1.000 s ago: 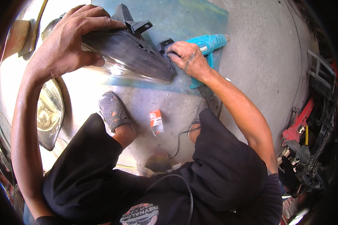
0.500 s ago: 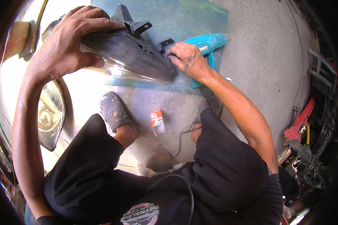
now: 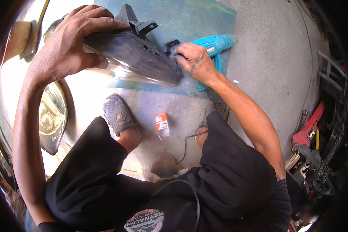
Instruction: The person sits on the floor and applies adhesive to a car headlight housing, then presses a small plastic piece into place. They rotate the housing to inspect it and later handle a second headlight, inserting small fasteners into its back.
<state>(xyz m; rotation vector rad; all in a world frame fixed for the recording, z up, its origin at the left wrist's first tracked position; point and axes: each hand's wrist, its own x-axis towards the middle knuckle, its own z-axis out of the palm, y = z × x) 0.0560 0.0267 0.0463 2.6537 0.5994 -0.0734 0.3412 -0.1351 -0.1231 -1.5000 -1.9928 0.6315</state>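
Note:
A car headlight with a black housing and a clear lens lies tilted above a bluish sheet on the floor. My left hand is wrapped over the headlight's left part, thumb on the lens side and fingers across the back. At its right end, my right hand is closed by a black mounting tab; the fingertips are curled in, and whatever they pinch is hidden. Just behind that hand, a teal heat gun rests on the sheet with its nozzle toward the right.
A second headlight, yellowish, lies at the left by my forearm. Between my feet stands a small orange and white box. A black cord runs near my right foot. Red and black metal parts crowd the right edge.

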